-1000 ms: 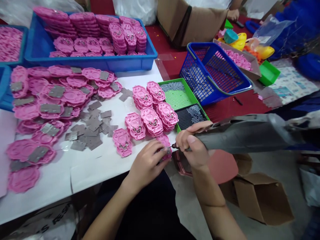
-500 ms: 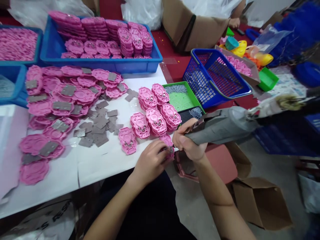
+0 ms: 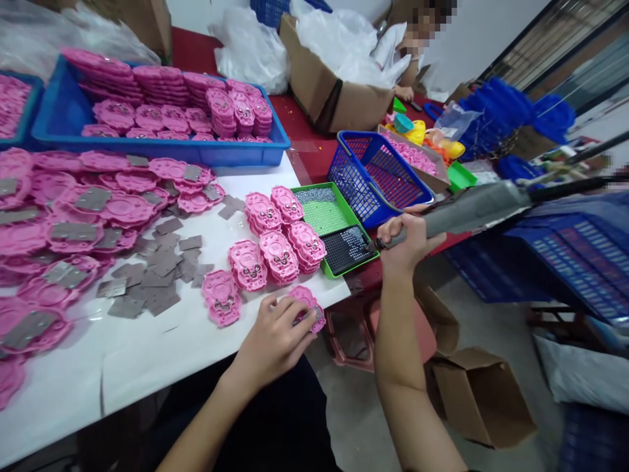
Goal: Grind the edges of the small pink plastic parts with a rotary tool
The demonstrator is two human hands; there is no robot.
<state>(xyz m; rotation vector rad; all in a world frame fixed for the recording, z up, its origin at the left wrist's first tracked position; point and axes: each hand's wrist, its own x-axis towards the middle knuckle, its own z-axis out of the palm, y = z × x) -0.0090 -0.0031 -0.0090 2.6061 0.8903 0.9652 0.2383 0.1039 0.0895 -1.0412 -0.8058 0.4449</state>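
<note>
Left hand, fingers slightly spread: hold part flat at desk's near edge. Right hand, fingers wrapped round driver: square it to tray.

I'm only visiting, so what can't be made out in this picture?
All in the head view:
Part of the pink piece: covered by the left hand.
Tip of the grey tool in the right hand: too small and dark to tell whether it touches the black tray.
Inside of the cardboard box: hidden by white plastic.
Pink part at lower left: cut off by the left edge.
</note>
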